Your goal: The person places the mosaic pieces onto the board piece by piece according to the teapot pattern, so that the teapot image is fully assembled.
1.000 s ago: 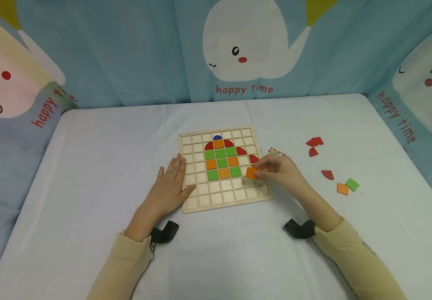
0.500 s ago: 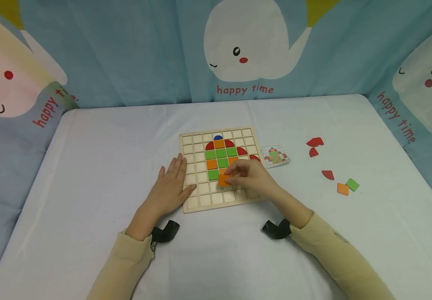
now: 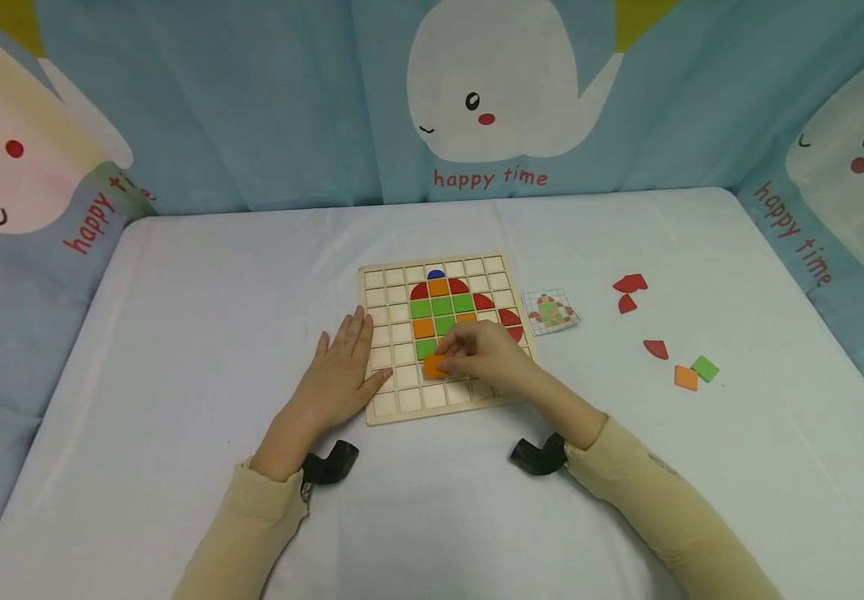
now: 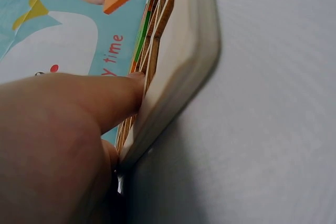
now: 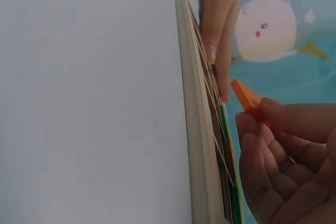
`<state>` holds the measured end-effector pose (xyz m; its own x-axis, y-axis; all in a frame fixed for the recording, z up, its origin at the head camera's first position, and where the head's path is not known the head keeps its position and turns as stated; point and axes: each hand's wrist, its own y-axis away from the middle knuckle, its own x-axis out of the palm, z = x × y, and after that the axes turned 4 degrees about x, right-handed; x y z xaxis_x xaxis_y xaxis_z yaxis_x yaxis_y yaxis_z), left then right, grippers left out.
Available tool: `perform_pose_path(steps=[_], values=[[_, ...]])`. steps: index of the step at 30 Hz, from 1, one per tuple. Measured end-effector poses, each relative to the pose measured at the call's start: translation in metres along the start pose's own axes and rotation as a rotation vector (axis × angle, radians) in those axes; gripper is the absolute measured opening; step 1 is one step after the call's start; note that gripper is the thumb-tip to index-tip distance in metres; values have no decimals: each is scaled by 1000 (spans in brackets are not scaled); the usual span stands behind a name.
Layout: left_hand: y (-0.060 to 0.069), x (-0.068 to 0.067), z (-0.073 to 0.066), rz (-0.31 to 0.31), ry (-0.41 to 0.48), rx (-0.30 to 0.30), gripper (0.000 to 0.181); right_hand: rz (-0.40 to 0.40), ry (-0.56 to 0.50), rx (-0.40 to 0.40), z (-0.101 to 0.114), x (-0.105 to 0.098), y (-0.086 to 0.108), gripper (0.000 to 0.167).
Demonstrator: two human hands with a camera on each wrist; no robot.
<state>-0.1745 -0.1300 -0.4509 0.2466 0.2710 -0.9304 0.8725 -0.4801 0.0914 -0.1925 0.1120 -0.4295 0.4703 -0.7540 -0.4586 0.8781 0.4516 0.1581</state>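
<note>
A wooden grid board point(image 3: 385, 406) lies on the white table, with green, orange, red and blue tiles set in several of its cells. My right hand point(image 3: 487, 354) pinches an orange square tile point(image 3: 434, 367) between thumb and fingers, over the row just below the lowest green tile point(image 3: 427, 348). The right wrist view shows the tile point(image 5: 245, 98) tilted and held above the board surface. My left hand point(image 3: 334, 375) rests with straight fingers along the board's left edge, its thumb point(image 4: 118, 98) lying over the rim. Some tiles are hidden under my right hand.
A small printed pattern card point(image 3: 551, 312) lies right of the board. Farther right are loose red quarter-round pieces point(image 3: 656, 349), an orange square point(image 3: 686, 377) and a green square point(image 3: 705, 369). A blue curtain point(image 3: 252, 108) hangs behind the table.
My right hand has carried the orange tile leftward from the board's right side to below the green tile, uncovering the card and a red piece at the right. My left hand has stayed still.
</note>
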Motion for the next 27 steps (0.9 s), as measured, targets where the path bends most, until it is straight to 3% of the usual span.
perform_pose_path(steps=[14,18,27], values=[[0,-1,-1,-6,2,9,78,20,162,-50,1,7,-2,6],[0,-1,-1,-7,2,8,78,32,172,-75,1,7,-2,8],[0,0,0,-4,1,1,79,4,177,-50,3,6,-1,6]])
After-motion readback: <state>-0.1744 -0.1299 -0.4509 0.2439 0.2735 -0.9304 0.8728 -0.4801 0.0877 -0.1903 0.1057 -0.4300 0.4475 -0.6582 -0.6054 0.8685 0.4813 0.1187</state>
